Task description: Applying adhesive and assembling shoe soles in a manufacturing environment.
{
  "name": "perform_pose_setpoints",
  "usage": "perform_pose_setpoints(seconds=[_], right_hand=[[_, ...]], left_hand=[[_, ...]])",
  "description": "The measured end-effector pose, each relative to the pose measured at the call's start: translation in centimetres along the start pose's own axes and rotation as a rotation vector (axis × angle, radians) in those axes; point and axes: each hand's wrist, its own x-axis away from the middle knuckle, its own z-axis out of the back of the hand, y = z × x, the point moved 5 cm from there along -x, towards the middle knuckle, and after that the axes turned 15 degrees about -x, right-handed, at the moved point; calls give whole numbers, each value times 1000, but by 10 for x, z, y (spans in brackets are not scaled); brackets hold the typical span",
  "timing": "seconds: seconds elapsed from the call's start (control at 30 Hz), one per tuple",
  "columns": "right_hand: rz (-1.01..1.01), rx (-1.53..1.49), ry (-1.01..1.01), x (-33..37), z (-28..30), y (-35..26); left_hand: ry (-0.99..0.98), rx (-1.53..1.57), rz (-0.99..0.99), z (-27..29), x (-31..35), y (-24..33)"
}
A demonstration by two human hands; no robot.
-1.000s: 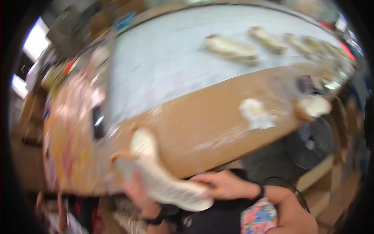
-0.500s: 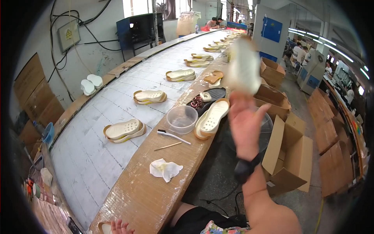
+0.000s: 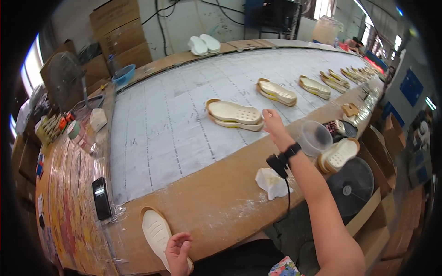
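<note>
Pale soles (image 3: 235, 112), white tabletop (image 3: 161, 110), brown border (image 3: 212, 198), cardboard (image 3: 117, 27) against wall (image 3: 193, 23)

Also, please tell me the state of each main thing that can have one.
Single cream, tan-edged shoe sole: lying flat, partly hidden.
Left hand: loosely curled before it.
Right hand: fingers bent near stacked cream soles; contact unclear.
Black rectangular phone: face up, screen dark.
Clear round plastic tub: lidless.
White thin cloth: crumpled.
Nearest brown cardboard box: open.

On my distant wearer's right wrist (image 3: 287, 143), I'm seeing a black band (image 3: 292, 150) carrying a boxy black unit (image 3: 277, 164), a thin dark cable (image 3: 289, 197) hanging below. Lower, I'm making out a multicoloured floral garment (image 3: 284, 267) beside plain black clothing (image 3: 239, 258).
</note>
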Motion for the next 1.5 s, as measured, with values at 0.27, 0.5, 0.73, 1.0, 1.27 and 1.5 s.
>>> perform_pose_setpoints(seconds=[0.27, 0.5, 0.73, 1.0, 1.27, 1.5], right_hand=[[-6, 473, 266, -91, 1, 89], [-729, -189, -201, -6, -65, 71], [-1045, -578, -592, 190, -81, 19], [-1113, -510, -836, 319, -69, 12], [-967, -437, -795, 332, -78, 16], [-1060, -400, -836, 349, -75, 11]], left_hand=[[22, 22, 98, -2, -3, -14], [-107, -1, 135, -12, -5, -12], [-6, 68, -53, -28, -17, 10], [17, 224, -41, -31, -1, 23], [-38, 162, -3, -35, 21, 29], [-42, -56, -67, -28, 29, 19]])
